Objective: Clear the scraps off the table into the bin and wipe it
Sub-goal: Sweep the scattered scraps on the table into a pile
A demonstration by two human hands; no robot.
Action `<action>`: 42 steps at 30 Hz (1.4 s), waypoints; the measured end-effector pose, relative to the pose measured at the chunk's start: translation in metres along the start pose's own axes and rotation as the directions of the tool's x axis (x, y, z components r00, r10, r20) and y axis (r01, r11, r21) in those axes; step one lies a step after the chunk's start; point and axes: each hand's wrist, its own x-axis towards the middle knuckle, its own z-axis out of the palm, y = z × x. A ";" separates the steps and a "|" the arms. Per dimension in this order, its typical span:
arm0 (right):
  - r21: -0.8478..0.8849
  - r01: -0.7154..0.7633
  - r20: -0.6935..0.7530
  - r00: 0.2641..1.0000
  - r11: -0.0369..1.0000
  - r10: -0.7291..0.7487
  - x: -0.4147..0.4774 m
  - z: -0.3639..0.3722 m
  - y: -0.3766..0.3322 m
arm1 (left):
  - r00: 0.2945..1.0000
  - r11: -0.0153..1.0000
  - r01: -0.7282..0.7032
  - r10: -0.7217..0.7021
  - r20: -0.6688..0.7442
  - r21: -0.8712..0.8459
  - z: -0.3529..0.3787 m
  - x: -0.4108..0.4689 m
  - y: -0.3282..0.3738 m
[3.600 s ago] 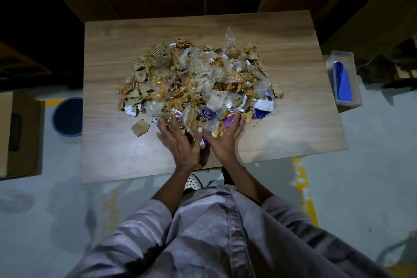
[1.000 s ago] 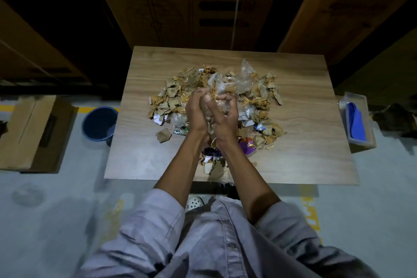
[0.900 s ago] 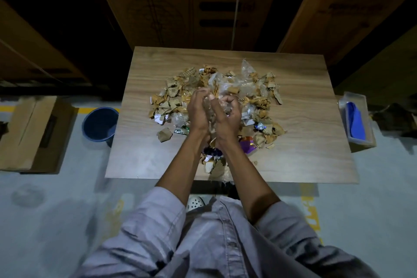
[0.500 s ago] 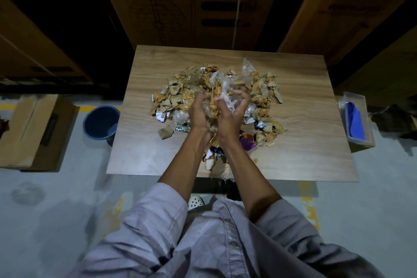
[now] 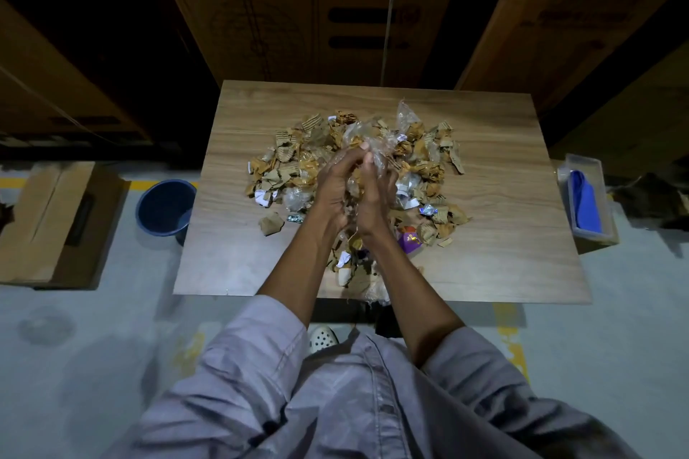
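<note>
Since the left hand (image 5: 335, 188) and right hand (image 5: 374, 197) curl their fingers (image 5: 348, 162) round a loose handful of scraps (image 5: 363, 142), bits may spill before the bin (image 5: 166, 207) off the worktop's (image 5: 503, 205) left edge.

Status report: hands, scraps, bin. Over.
Left hand and right hand cup a handful of scraps above the table. Scrap pile mostly uncleared. Blue bin on floor at left, path unobstructed.
</note>
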 end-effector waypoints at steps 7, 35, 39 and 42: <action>0.221 0.149 -0.108 0.986 0.964 -0.128 0.006 -0.002 0.012 | 0.995 0.922 0.091 -0.098 0.001 -0.377 -0.009 0.009 0.011; 0.483 0.032 -0.085 0.996 0.875 0.011 0.014 -0.004 -0.003 | 0.934 0.982 -0.153 0.181 -0.309 0.114 -0.009 -0.007 -0.005; 0.600 0.016 -0.019 1.000 0.800 -0.006 0.018 -0.008 0.000 | 0.966 0.987 -0.121 0.143 -0.215 0.110 0.000 -0.014 0.002; 0.614 -0.036 0.023 0.999 0.789 0.028 0.020 -0.012 0.003 | 0.958 0.978 -0.145 0.177 -0.227 0.153 0.005 -0.016 0.000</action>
